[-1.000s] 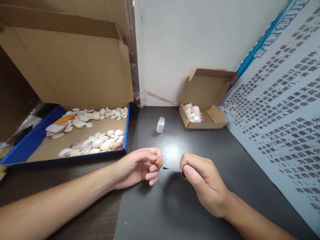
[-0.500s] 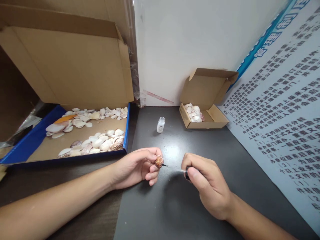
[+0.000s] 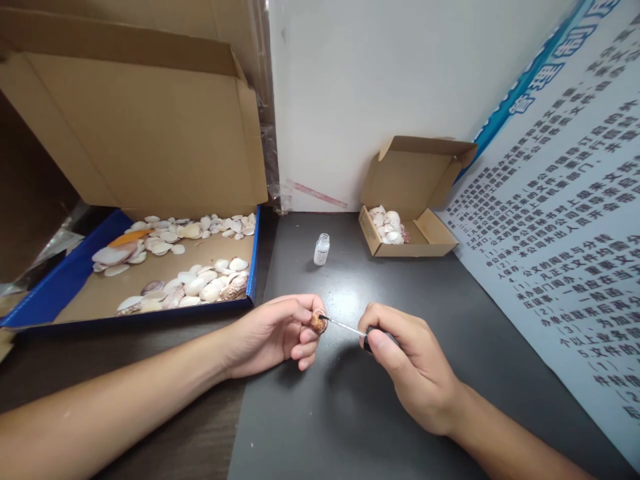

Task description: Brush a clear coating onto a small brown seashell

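Observation:
My left hand (image 3: 273, 335) is closed round a small brown speckled shell (image 3: 317, 322), pinching it between thumb and fingers just above the dark table. My right hand (image 3: 407, 363) pinches the black cap of a thin brush (image 3: 345, 326). The brush tip touches the shell's upper face. A small open glass bottle (image 3: 321, 249) with a white label stands on the table behind both hands.
A large cardboard box with a blue rim (image 3: 253, 263) at the left holds several pale shells. A small cardboard box (image 3: 417, 243) at the back right holds several more. A printed poster (image 3: 560, 253) leans along the right side. A white wall stands behind.
The brush tip has moved left from a gap beside the shell to rest on the shell. My right hand has shifted slightly left and up. My left hand stays put.

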The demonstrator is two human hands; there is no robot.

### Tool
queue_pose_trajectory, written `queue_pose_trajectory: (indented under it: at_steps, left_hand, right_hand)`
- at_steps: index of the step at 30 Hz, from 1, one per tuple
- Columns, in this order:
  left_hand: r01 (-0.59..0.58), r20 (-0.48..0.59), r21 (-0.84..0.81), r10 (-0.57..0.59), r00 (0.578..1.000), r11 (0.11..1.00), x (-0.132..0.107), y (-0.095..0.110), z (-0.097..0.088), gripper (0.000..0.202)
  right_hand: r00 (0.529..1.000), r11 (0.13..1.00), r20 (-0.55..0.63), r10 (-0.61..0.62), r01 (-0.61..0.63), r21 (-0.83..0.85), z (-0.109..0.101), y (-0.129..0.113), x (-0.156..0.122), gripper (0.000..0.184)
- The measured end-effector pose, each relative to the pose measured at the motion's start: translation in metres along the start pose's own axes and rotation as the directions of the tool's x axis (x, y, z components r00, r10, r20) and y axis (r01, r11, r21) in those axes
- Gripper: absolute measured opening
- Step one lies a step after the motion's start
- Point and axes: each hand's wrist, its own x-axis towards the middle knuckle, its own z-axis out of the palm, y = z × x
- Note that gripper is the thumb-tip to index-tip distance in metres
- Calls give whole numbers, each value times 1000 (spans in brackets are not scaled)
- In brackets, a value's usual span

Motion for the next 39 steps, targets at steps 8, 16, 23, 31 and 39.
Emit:
queue_pose_trajectory:
  at_steps: [8, 16, 23, 31, 39]
  left_hand:
    - [-1, 5, -12, 1, 1000, 1000, 0, 0, -1, 9]
    - [-2, 11, -16, 2, 1000, 1000, 0, 0, -1, 6]
    - [10, -7, -1, -10, 1000, 1000, 0, 1, 0, 4]
    - [4, -11, -4, -4, 1000, 1000, -1, 1, 0, 6]
    - [7, -15, -10, -7, 1000, 1000, -1, 1, 1, 5]
  right_hand:
    - [1000, 1000, 12, 6, -5, -17, 0, 1, 1, 24]
    - [1000, 1000, 13, -1, 1, -11, 0, 0, 0, 25]
    - [1000, 999, 13, 11, -11, -30, 0, -2, 0, 28]
    - [1000, 1000, 29, -7, 6, 14, 0, -1, 0, 26]
    - [1000, 999, 21, -4, 4, 35, 0, 0, 1, 28]
